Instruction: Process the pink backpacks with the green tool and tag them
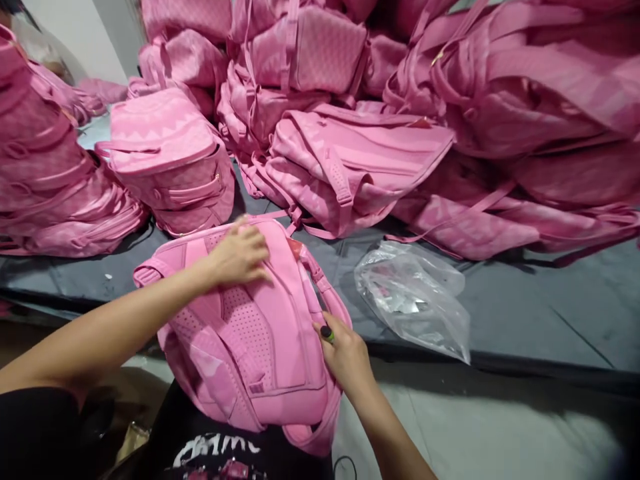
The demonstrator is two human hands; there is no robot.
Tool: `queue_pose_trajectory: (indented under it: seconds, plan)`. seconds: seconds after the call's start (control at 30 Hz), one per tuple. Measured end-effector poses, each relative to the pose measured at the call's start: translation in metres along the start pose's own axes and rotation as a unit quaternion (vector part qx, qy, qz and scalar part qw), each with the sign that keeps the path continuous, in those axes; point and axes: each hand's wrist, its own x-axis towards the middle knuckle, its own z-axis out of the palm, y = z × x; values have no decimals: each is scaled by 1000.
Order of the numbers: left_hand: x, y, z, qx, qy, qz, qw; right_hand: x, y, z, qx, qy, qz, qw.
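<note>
A pink backpack (295, 360) rests on my lap against the table edge, its padded, perforated back panel and shoulder straps facing up. My left hand (240, 255) lies on the upper part of that panel, palm down with the fingers spread. At the right side of the backpack, my right hand (345, 347) is closed at the edge, thumb on top and the other fingers mostly hidden. A small green-and-black tool (327, 333) pokes out from this hand; its other end is hidden, so I cannot tell its kind.
A dark-covered table (530, 313) runs across the view. On it lies a clear plastic bag (413, 293) with small items inside. Behind stand a single pink backpack (167, 160), another lying tilted (350, 167), and tall piles of pink backpacks (545, 100) at both sides.
</note>
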Motion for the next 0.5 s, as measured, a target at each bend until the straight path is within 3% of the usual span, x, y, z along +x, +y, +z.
queue_pose_trajectory:
  seconds: [0.07, 0.13, 0.2, 0.3, 0.4, 0.5]
  plan:
    - [3, -14, -5, 48, 1, -43, 998, 3, 1, -3, -5, -20, 25, 999]
    - [5, -9, -7, 55, -5, -35, 998, 8, -2, -11, 23, -20, 51, 998]
    - [5, 11, -4, 23, -8, -5, 1000, 13, -8, -26, 91, 38, 77, 992]
    - [2, 45, 8, -21, -6, 5, 1000, 18, -21, -52, 243, 119, 99, 958]
    - [-2, 61, 21, -37, 15, -25, 999, 22, -31, -66, 356, 49, 111, 926]
    - [-7, 62, 29, -84, 44, -35, 995, 24, -39, -60, 421, 20, 129, 897]
